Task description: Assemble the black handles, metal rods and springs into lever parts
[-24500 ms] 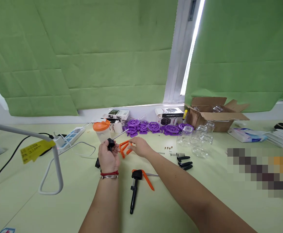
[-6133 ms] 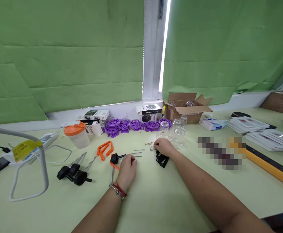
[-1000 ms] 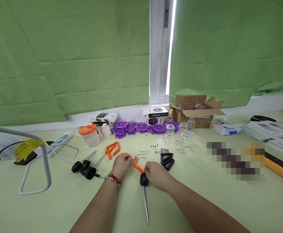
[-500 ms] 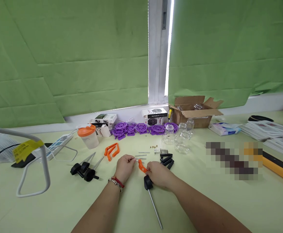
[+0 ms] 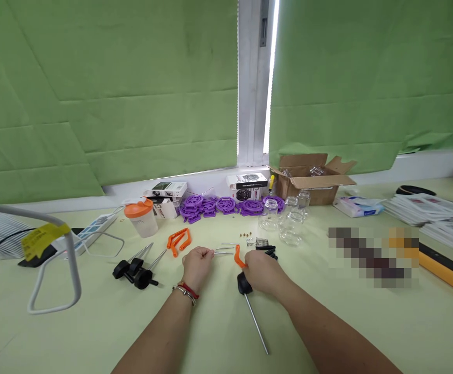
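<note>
Nearest, between five and six o'clock, a metal rod [image 5: 256,322] sticks out from the black cap [image 5: 244,283]; it may swing if the right hand [image 5: 265,271], grasping the orange handle [image 5: 239,256] at six, twists. Its fingers hide the joint. Towards seven, the left hand [image 5: 197,267] seems to pinch a thin pin [image 5: 218,253], slim enough to slip; the pinched end is covered.

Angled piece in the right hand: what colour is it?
The angled piece is orange, seen in the head view, partly covered by the right hand.

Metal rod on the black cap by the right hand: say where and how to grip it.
Probably best pinched at mid-length, from the near side: the metal rod is thin, straight and points toward the person, while the right hand crowds the black cap.
</note>
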Action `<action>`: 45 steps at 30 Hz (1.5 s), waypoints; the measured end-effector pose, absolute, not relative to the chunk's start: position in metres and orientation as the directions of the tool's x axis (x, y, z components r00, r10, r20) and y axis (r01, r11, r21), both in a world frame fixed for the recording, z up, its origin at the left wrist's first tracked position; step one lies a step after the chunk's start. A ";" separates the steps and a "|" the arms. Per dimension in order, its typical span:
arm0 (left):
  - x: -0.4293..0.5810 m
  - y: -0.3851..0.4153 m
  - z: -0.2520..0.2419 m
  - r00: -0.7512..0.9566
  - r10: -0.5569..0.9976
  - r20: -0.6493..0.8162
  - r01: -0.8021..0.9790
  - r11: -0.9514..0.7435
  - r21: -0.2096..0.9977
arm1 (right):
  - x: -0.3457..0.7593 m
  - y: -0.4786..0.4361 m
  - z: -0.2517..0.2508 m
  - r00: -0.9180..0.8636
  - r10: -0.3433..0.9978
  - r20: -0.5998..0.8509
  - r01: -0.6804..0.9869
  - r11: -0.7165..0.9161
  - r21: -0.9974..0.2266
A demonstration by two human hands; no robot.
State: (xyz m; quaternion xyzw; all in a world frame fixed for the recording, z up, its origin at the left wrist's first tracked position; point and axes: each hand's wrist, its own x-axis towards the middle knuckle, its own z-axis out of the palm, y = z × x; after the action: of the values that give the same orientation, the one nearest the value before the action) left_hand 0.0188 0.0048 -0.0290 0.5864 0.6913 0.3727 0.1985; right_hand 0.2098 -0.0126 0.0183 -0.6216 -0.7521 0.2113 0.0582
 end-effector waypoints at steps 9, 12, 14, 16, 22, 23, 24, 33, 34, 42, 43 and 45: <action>0.028 0.009 -0.027 -0.130 0.960 0.246 0.792 -0.048 0.608 | 0.211 -0.013 0.019 -0.272 0.952 -0.141 0.868 0.180 -0.462; 0.029 0.008 -0.023 -0.147 0.949 0.280 0.799 -0.053 0.599 | 0.211 -0.010 0.015 -0.282 0.948 -0.145 0.867 0.188 -0.461; 0.031 0.005 -0.020 -0.137 0.943 0.304 0.791 -0.080 0.606 | 0.211 -0.008 0.013 -0.290 0.946 -0.142 0.861 0.194 -0.469; 0.037 -0.002 -0.016 -0.094 0.956 0.277 0.710 -0.131 0.692 | 0.210 -0.009 0.012 -0.301 0.946 -0.120 0.851 0.210 -0.481; 0.042 -0.018 -0.001 0.099 0.995 -0.034 0.201 0.014 0.980 | 0.203 -0.017 0.014 -0.460 0.888 -0.021 0.718 0.358 -0.598; 0.037 -0.017 0.000 0.056 0.998 -0.043 0.168 0.033 0.985 | 0.204 -0.017 0.015 -0.452 0.892 -0.012 0.706 0.350 -0.616; 0.030 -0.015 0.002 -0.013 0.999 -0.035 0.147 0.036 0.988 | 0.204 -0.016 0.015 -0.429 0.903 -0.006 0.703 0.330 -0.629; -0.033 0.010 -0.011 -0.507 0.858 0.079 0.413 0.161 0.897 | 0.207 -0.002 -0.012 -0.475 0.878 -0.054 0.567 0.259 -0.782; -0.035 0.010 -0.012 -0.505 0.856 0.112 0.488 0.176 0.855 | 0.206 -0.002 -0.014 -0.481 0.875 -0.057 0.554 0.253 -0.793; -0.033 0.018 -0.020 -0.382 0.888 0.255 0.768 0.153 0.621 | 0.206 -0.002 -0.018 -0.477 0.875 -0.080 0.521 0.208 -0.828; -0.033 0.019 -0.022 -0.387 0.889 0.246 0.764 0.159 0.625 | 0.206 -0.002 -0.019 -0.476 0.875 -0.083 0.516 0.202 -0.832; -0.035 0.020 -0.024 -0.398 0.887 0.235 0.759 0.174 0.627 | 0.205 -0.002 -0.020 -0.473 0.877 -0.084 0.500 0.189 -0.845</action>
State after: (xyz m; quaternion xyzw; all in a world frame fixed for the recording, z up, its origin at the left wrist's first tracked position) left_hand -0.0347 0.0199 -0.0238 0.5409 0.7607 0.3468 0.0922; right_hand 0.2049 -0.0019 -0.0198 -0.4651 -0.7401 0.4347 0.2168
